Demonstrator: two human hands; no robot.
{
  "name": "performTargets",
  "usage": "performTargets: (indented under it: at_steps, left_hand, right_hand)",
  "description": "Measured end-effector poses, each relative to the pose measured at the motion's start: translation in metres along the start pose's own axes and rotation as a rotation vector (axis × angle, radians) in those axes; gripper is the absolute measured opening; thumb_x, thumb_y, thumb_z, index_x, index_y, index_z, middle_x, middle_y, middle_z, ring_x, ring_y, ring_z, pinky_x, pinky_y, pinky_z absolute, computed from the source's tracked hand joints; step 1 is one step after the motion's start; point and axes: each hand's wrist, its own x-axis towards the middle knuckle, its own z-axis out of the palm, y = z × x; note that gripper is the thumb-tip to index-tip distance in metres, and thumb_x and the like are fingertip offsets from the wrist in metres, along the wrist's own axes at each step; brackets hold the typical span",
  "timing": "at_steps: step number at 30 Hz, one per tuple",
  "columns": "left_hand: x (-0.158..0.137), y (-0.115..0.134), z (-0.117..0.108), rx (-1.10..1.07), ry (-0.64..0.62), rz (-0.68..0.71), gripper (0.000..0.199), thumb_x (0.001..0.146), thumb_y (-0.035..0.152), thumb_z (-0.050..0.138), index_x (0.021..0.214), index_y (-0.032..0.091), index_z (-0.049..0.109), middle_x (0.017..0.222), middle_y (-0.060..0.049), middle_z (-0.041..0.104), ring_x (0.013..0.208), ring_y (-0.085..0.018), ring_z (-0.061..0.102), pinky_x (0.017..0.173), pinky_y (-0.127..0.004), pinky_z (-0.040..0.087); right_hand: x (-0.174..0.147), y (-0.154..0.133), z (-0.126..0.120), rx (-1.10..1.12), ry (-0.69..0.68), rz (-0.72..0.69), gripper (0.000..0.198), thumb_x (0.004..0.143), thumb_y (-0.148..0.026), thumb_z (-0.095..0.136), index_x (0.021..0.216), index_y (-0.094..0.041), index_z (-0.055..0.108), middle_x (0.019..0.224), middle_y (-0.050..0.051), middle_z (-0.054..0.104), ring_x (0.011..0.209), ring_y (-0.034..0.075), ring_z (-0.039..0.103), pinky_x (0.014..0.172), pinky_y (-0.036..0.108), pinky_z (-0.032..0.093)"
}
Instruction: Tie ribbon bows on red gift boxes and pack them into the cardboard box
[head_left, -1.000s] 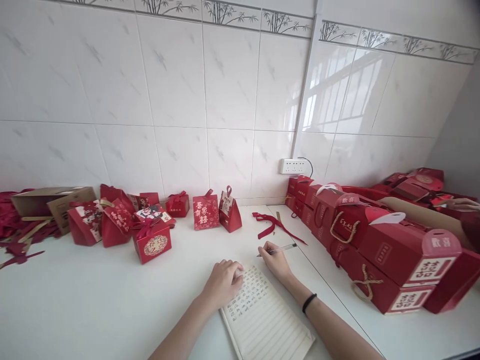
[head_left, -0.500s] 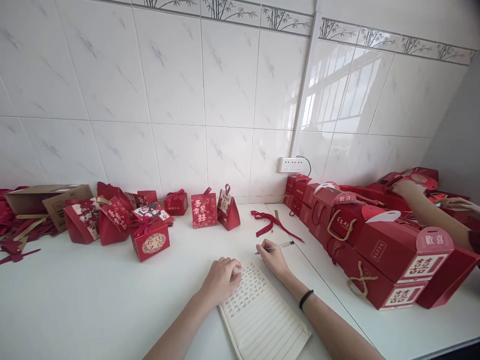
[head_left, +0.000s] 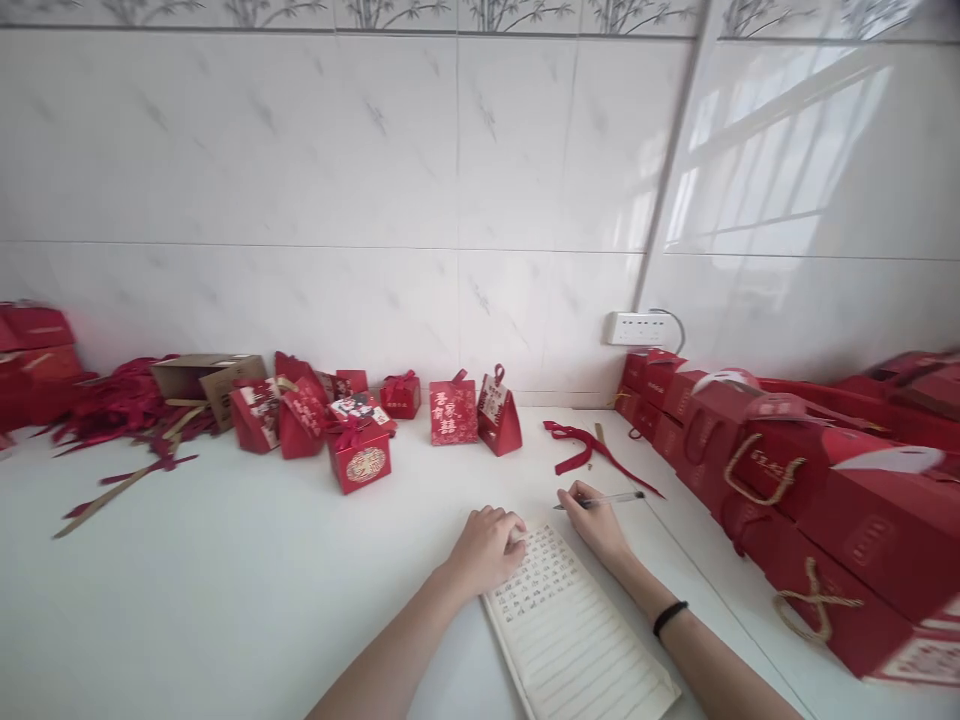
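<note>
Between five and six o'clock on the white surface (head_left: 187,590), notebook (head_left: 585,650) lying flat, written side up, top tilted toward eleven, lower end cut off by the frame. At six o'clock, left hand (head_left: 487,552) laid over the upper left corner, presumably to keep the paper flat and stop any sliding; fingers loosely curled, any pinch on the edge impossible to tell. Near half past four, right hand (head_left: 592,520) just beyond the top edge; fingers closed round pen (head_left: 622,498) in a writing grip, nib toward nine, off the paper, contact with the surface not discernible. Notebook tilt roughly parallel to the right forearm (head_left: 641,583), probably for ease of writing.

Cream ruled paper, with rows of small dark handwritten characters across the upper part, too blurred to read, and blank lines below.

At four o'clock, near the pen, loose red ribbon (head_left: 574,455); farther out, stacked boxes (head_left: 840,530) with rope handles. At eight o'clock, gift boxes (head_left: 364,465) well apart from the notebook, set back toward the wall (head_left: 337,150), perhaps to leave elbow room.
</note>
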Motion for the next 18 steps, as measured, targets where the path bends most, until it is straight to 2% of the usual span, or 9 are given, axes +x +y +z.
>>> performTargets:
  at_steps: [6, 13, 18]
  left_hand:
    - [0.0, 0.0, 0.006, 0.022, -0.025, -0.034, 0.024, 0.079, 0.026, 0.05, 0.1, 0.02, 0.062, 0.084, -0.002, 0.065, 0.091, -0.019, 0.055, 0.09, -0.035, 0.039]
    - [0.0, 0.003, 0.006, 0.06, -0.08, -0.057, 0.029, 0.079, 0.029, 0.052, 0.105, 0.019, 0.06, 0.095, -0.003, 0.065, 0.099, -0.02, 0.055, 0.094, -0.034, 0.038]
    - [0.001, 0.003, 0.007, 0.1, -0.122, -0.061, 0.032, 0.081, 0.033, 0.051, 0.108, 0.019, 0.059, 0.1, -0.004, 0.065, 0.103, -0.021, 0.054, 0.097, -0.034, 0.037]
  right_hand:
    - [-0.004, -0.003, -0.006, -0.032, -0.036, 0.032, 0.04, 0.062, -0.057, 0.05, 0.05, -0.02, 0.039, 0.044, -0.002, 0.039, 0.043, 0.014, 0.034, 0.046, 0.026, 0.028]
    - [-0.006, -0.006, -0.011, -0.193, -0.079, 0.118, 0.043, 0.058, -0.063, 0.046, 0.05, -0.02, 0.04, 0.044, -0.001, 0.04, 0.043, 0.016, 0.036, 0.045, 0.026, 0.03]
    - [-0.005, -0.005, -0.014, -0.232, -0.109, 0.184, 0.043, 0.055, -0.064, 0.044, 0.048, -0.022, 0.041, 0.044, 0.0, 0.039, 0.046, 0.018, 0.038, 0.05, 0.03, 0.033]
